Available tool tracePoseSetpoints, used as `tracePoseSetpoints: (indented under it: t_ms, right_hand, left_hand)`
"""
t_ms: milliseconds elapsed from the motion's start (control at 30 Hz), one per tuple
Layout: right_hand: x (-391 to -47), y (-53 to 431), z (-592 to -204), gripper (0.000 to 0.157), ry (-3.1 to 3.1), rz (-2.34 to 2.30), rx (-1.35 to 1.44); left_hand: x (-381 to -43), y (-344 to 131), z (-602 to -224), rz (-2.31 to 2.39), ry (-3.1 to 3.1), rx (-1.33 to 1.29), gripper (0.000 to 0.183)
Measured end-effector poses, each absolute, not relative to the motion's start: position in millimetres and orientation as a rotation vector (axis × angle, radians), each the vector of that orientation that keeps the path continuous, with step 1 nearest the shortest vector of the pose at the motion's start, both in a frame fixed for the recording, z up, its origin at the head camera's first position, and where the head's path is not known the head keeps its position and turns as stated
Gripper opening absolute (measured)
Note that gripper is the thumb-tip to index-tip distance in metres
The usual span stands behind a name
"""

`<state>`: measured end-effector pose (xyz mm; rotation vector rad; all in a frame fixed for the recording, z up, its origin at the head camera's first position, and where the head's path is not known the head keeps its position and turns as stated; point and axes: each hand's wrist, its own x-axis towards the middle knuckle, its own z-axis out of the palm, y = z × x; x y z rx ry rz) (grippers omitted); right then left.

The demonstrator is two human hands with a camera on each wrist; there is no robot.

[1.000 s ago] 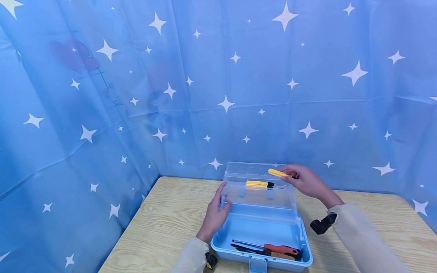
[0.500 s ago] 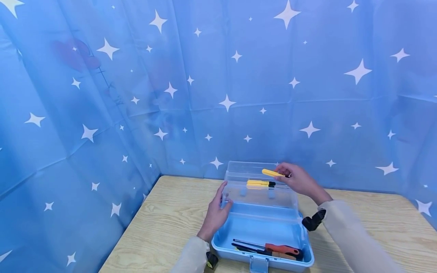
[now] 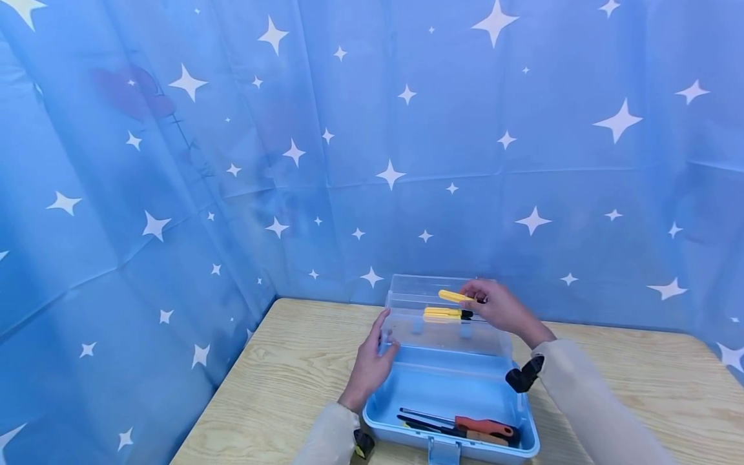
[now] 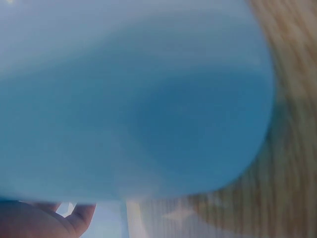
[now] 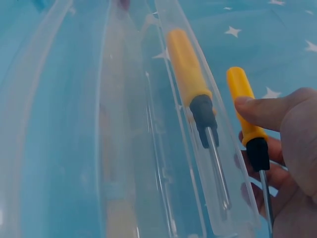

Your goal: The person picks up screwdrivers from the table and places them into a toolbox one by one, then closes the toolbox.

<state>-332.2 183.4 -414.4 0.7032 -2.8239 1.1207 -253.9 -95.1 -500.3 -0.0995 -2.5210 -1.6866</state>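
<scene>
My right hand point(image 3: 501, 309) pinches a yellow-handled screwdriver point(image 5: 240, 82) between thumb and fingers, its shaft pointing down in the right wrist view. It hovers just beside a clear plastic tray point(image 3: 403, 332) raised at the back of a light blue toolbox point(image 3: 380, 427). Inside a narrow compartment of that tray lie matching yellow-handled screwdrivers point(image 3: 440, 312), with black collars and metal shafts. My left hand point(image 3: 369, 365) holds the left edge of the clear tray, thumb in front; its other fingers are partly hidden. The left wrist view is mostly filled by blurred blue plastic.
In the toolbox's front part lie a red-handled screwdriver point(image 3: 485, 425) and a dark tool with a wooden-looking handle point(image 3: 485, 438). A latch point(image 3: 444, 451) hangs at the front. The box stands on a wood-grain table point(image 3: 279, 381), backed by a blue star-patterned curtain point(image 3: 349, 194).
My right hand has moved left and slightly down with the screwdriver, closer to the ones in the tray. The left hand keeps its place at the tray edge; the head view has shifted slightly.
</scene>
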Motion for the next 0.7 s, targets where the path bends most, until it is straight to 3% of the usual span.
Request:
tracePoseSetpoints:
  t_ms: [700]
  right_hand:
    - [-332.4,166.1,-422.5,0.016,-2.830,1.015,0.695]
  left_hand:
    - [-252.5,-94.7,-499.2,-1.673,-2.543,-0.078,0.062]
